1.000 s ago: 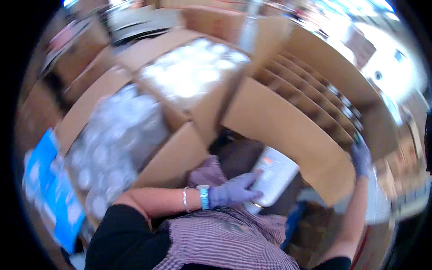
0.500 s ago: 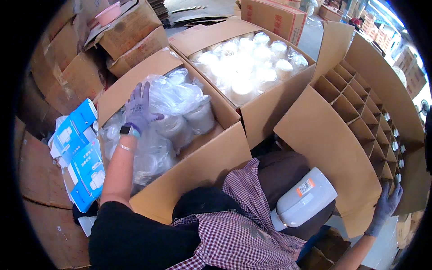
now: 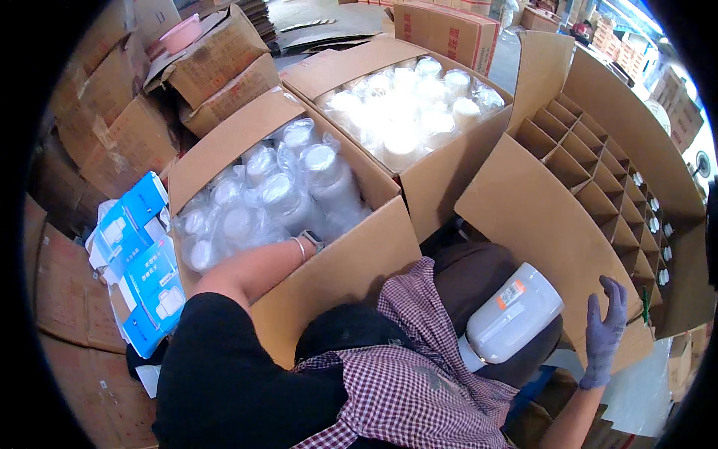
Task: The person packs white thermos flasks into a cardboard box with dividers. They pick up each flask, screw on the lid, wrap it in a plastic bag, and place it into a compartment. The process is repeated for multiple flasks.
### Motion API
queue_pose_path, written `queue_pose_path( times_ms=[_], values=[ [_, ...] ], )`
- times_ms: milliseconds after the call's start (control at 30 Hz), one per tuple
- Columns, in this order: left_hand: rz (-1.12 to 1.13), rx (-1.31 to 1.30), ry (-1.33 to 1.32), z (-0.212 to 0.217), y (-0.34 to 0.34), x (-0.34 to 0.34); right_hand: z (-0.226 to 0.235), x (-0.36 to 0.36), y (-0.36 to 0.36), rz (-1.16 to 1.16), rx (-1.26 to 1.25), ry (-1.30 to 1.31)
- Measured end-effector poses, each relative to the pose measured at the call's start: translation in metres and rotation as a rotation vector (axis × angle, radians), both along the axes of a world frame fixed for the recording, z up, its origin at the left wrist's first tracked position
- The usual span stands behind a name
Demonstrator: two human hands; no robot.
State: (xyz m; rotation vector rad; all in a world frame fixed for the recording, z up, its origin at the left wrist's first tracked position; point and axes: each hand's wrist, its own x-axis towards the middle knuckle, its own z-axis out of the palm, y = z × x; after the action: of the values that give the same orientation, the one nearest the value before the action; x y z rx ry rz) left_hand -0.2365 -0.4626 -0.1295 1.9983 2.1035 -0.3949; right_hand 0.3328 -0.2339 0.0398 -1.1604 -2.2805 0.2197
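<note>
My left arm (image 3: 258, 268) reaches down into the open carton (image 3: 351, 266) at the left. The hand itself is hidden inside, past the watch and bracelet, among white round vessels in clear plastic bags (image 3: 278, 191). My right hand (image 3: 604, 329), in a pale purple glove, is raised beside the flap of the divided carton (image 3: 550, 213). Its fingers are curved and apart, with nothing between them. Across my lap lies a glossy white vessel (image 3: 512, 322) with an orange label, its narrow end toward the lower left.
Behind stands another carton of bagged white vessels (image 3: 400, 146). Cardboard dividers (image 3: 591, 161) fill the right carton, with several small white tops along its far side. Blue printed box flats (image 3: 142, 262) lie at the left. Stacked cartons (image 3: 217, 75) hold a pink basin (image 3: 181, 34).
My left hand has moved from on top of the bags down into the near right side of the carton. The loose plastic has shifted, baring the vessels. My right hand has come away from the divided carton.
</note>
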Motion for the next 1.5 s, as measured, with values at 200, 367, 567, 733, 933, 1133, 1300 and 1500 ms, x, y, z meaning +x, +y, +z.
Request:
queue_pose_path(
  times_ms=[200,367,567,733,933,1133,1300,1500],
  values=[
    [0.319,-0.043,-0.163,0.097,-0.044,0.011,0.01,0.039,-0.019,-0.018,-0.091,0.014],
    [0.594,-0.234,0.213,0.188,-0.11,0.011,-0.01,0.055,-0.028,-0.079,-0.145,0.068],
    [0.548,-0.31,-0.432,0.202,-0.124,0.023,-0.015,0.024,-0.034,0.054,-0.152,0.129],
    [0.142,0.267,-1.134,0.289,-0.068,0.039,0.014,0.003,-0.054,0.102,-0.193,0.331],
    [-0.183,0.895,-2.081,0.311,0.095,0.145,0.032,-0.089,-0.092,0.468,-0.151,0.371],
    [-0.382,0.453,-2.781,0.278,0.249,0.238,0.004,-0.148,-0.037,0.083,0.648,0.373],
    [-0.294,0.672,-2.007,0.253,0.264,0.27,0.03,-0.114,0.022,-0.075,-0.061,0.953],
    [-0.282,1.103,-0.991,0.19,0.207,0.314,0.026,-0.121,0.054,-0.021,-0.096,1.385]
  ],
)
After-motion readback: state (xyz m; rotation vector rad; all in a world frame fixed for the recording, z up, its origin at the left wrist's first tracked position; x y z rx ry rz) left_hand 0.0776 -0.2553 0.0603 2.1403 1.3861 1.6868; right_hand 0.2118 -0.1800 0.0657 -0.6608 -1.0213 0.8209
